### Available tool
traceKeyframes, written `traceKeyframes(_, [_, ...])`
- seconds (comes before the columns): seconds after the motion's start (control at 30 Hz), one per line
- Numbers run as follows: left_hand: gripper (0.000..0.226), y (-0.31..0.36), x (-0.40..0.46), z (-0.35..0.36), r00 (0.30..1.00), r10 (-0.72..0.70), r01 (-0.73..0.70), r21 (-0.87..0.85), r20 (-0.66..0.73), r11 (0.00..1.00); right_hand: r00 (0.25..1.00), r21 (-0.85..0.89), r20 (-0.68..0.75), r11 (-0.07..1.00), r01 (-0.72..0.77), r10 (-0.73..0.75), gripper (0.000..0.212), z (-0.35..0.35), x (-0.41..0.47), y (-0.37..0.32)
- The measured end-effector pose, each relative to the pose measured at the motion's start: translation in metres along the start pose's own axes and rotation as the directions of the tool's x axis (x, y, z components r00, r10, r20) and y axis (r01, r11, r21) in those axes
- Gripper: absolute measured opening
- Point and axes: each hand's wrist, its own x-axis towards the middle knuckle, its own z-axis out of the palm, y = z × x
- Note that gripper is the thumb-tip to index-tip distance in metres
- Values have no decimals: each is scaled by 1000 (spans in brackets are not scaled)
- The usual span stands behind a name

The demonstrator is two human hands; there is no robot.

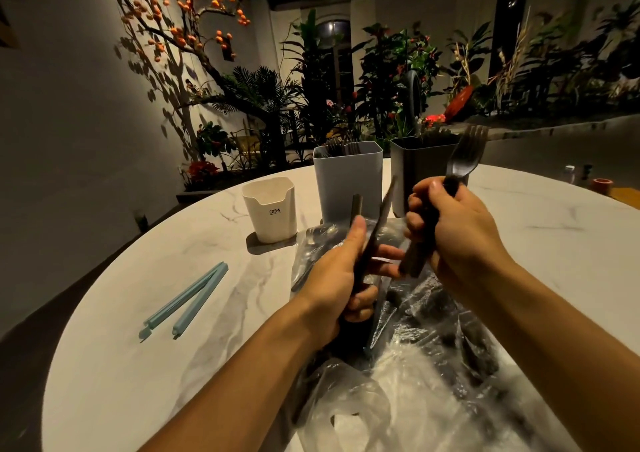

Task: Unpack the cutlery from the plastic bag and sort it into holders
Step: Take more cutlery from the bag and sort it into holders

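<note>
Head view: my right hand (pixel 457 230) has its grip closed round a dark fork (pixel 465 155); my left hand (pixel 341 271) grips dark utensils (pixel 375 233). The plastic bag (pixel 415 341) on the desk (pixel 180 278) looks well stocked. Grey holder (pixel 348 181) holds some forks; cream holder (pixel 270 209) appears empty. I judge the sorting partly done.

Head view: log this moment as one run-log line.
right hand: grips fork, tines up | left hand: grips dark cutlery | plastic bag: below hands | grey holder: holds cutlery | white holder: contents unseen
</note>
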Motion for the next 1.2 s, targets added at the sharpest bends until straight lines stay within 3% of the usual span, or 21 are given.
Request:
traceKeyframes(0.07, [75, -1, 1, -1, 999, -5, 6, -33, 32, 999, 1000, -13, 23, 1000, 5, -5, 23, -3, 2, -2])
traceKeyframes(0.2, [66, -1, 1, 0, 997, 11, -7, -54, 71, 999, 999, -305, 43, 951, 45, -34, 16, -5, 4, 6])
traceKeyframes(0.4, [75, 3, -2, 0, 993, -22, 33, -97, 115, 995, 987, -408, 151, 913, 16, 50, 36, -3, 3, 14])
traceKeyframes(0.47, [72, 4, -3, 1, 995, -41, 53, -127, 95, 991, 984, -400, 169, 916, 14, 58, 37, -3, 0, 14])
traceKeyframes(0.6, [44, 2, 0, 3, 1000, 16, -16, -99, 0, 995, 991, -392, 136, 918, 55, -2, 37, -3, 1, 17])
traceKeyframes(0.8, [35, 0, 1, 1, 987, 146, -146, 3, -66, 989, 983, -395, 174, 911, 119, -52, 32, 2, -4, 19])
traceKeyframes(0.93, [29, -1, 0, 1, 984, 168, -164, 59, -53, 985, 995, -344, 103, 939, 25, 11, 37, -1, -1, 16])
traceKeyframes(1.2, [16, -3, -3, 8, 987, 162, -162, 173, 15, 972, 971, -297, 131, 942, -154, 200, 32, -9, 5, 16])
